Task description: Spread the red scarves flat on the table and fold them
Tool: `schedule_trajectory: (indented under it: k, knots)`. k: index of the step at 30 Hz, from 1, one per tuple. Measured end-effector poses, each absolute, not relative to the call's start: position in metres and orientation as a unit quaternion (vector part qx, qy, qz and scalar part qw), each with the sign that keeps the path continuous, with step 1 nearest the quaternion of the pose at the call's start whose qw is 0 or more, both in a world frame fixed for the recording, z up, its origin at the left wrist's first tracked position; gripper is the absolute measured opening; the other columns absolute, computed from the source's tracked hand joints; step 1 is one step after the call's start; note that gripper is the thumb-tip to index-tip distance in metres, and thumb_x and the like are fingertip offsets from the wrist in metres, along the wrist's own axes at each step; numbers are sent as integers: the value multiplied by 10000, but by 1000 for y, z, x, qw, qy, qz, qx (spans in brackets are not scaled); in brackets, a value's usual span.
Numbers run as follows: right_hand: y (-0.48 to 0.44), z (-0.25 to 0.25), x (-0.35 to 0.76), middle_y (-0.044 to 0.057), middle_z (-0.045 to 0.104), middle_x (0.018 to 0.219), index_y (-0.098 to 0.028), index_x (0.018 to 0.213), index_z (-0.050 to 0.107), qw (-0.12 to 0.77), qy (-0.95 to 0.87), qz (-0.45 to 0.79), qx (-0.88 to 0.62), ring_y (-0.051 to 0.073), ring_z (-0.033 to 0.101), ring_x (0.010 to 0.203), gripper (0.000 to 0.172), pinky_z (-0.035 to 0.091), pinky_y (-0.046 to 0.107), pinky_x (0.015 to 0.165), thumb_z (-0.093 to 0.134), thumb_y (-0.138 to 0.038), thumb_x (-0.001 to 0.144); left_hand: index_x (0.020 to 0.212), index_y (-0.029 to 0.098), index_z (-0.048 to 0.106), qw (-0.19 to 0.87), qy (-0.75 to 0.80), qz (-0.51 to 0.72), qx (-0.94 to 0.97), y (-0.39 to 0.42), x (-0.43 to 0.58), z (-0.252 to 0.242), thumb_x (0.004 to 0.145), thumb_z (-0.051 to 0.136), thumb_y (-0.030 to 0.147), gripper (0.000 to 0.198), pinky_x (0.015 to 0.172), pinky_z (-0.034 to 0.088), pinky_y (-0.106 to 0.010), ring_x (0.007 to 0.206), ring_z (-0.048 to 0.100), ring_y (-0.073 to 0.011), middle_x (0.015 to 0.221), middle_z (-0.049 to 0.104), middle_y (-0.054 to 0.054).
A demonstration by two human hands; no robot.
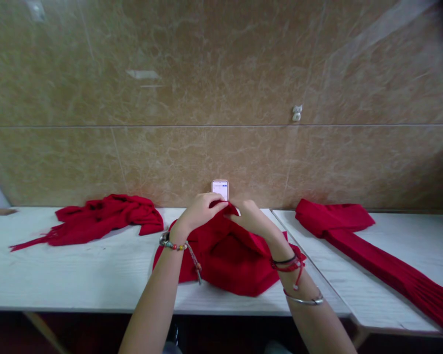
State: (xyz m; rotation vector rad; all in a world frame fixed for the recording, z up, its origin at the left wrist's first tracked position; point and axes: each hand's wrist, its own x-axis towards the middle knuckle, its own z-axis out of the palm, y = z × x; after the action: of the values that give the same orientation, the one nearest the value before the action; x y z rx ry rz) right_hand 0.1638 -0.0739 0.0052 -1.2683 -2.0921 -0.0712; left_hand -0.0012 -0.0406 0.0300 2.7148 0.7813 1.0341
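A bunched piece of red cloth point(239, 268) lies on the white table in front of me, its upper part lifted in folds. At its raised top edge, my left hand point(206, 209) pinches the fabric between thumb and fingers. Just to the right, my right hand point(253, 219) is closed at the same edge, its thumb reaching left over the cloth. Parts of its fingers are hidden. Whether the cloth is a scarf or a garment I cannot tell.
Behind my hands a phone point(220, 189) with a lit screen leans against the tiled wall point(206, 88). A crumpled red scarf with fringe point(110, 221) lies at the left. On the right a long folded red scarf point(369, 255) hangs past the front edge. A seam divides the white tabletop point(96, 275).
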Motion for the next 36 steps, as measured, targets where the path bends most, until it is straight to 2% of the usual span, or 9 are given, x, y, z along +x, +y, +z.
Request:
schedule_trajectory:
  k: [4, 8, 14, 17, 20, 22, 25, 31, 36]
  knots:
    - [-72, 9, 173, 43, 668, 718, -156, 760, 655, 329, -790, -43, -515, 141, 580, 651, 169, 394, 218, 595, 504, -91, 721, 806, 171, 634, 81, 314, 282, 903, -23, -11, 19, 793, 478, 247, 174, 683, 406, -221, 741, 579, -151, 818, 659, -17]
    - [-70, 8, 206, 23, 662, 695, -164, 717, 648, 321, -799, -16, -508, 137, 563, 627, 97, 392, 228, 584, 565, -214, 714, 750, 160, 635, 39, 362, 265, 893, 0, -25, 4, 765, 491, 209, 152, 715, 398, -248, 757, 572, -171, 809, 654, -45]
    - [-58, -2, 237, 41, 661, 712, -140, 775, 639, 496, -701, 94, -503, 166, 587, 659, 268, 446, 268, 605, 537, -383, 727, 729, 149, 573, 104, 295, 394, 864, -7, -23, 11, 822, 425, 324, 247, 635, 399, -223, 671, 538, -139, 701, 596, -10]
    - [-57, -2, 229, 66, 663, 839, -142, 895, 627, 516, -705, 70, -481, 186, 603, 772, 317, 463, 296, 696, 605, -379, 686, 733, 151, 567, 128, 267, 421, 858, -20, -14, 18, 827, 424, 347, 260, 645, 403, -216, 690, 545, -136, 721, 601, -4]
    - [-63, 2, 205, 74, 621, 1051, -180, 1052, 583, 452, -787, 13, -420, 194, 562, 961, 460, 426, 306, 831, 688, -325, 628, 730, 159, 588, 113, 259, 391, 876, -27, -3, 21, 820, 437, 329, 245, 672, 405, -223, 692, 553, -136, 732, 619, -3]
    - [-66, 5, 188, 74, 637, 1025, -183, 1013, 608, 398, -814, -15, -424, 193, 574, 937, 381, 426, 302, 821, 678, -261, 648, 732, 166, 602, 96, 256, 372, 887, -29, 2, 20, 816, 444, 314, 233, 696, 405, -227, 706, 558, -138, 752, 632, -5]
    - [-68, 8, 173, 64, 685, 832, -170, 833, 664, 361, -803, -34, -473, 174, 614, 766, 141, 444, 274, 711, 581, -160, 720, 752, 170, 614, 83, 276, 354, 890, -25, 2, 16, 803, 469, 322, 216, 693, 408, -230, 713, 564, -145, 777, 643, -13]
    - [-65, 10, 206, 27, 683, 729, -179, 761, 661, 499, -704, -43, -504, 150, 602, 669, 117, 436, 240, 626, 552, -205, 727, 817, 183, 630, 90, 316, 253, 910, -2, -19, 4, 762, 501, 267, 164, 714, 408, -241, 764, 579, -163, 847, 658, -24]
    - [-61, 7, 233, 45, 666, 695, -178, 729, 651, 548, -600, -87, -576, 172, 596, 640, 173, 448, 274, 607, 553, -319, 734, 769, 165, 586, 84, 324, 330, 882, -5, -25, 10, 820, 395, 307, 244, 685, 406, -239, 720, 550, -151, 774, 625, -14]
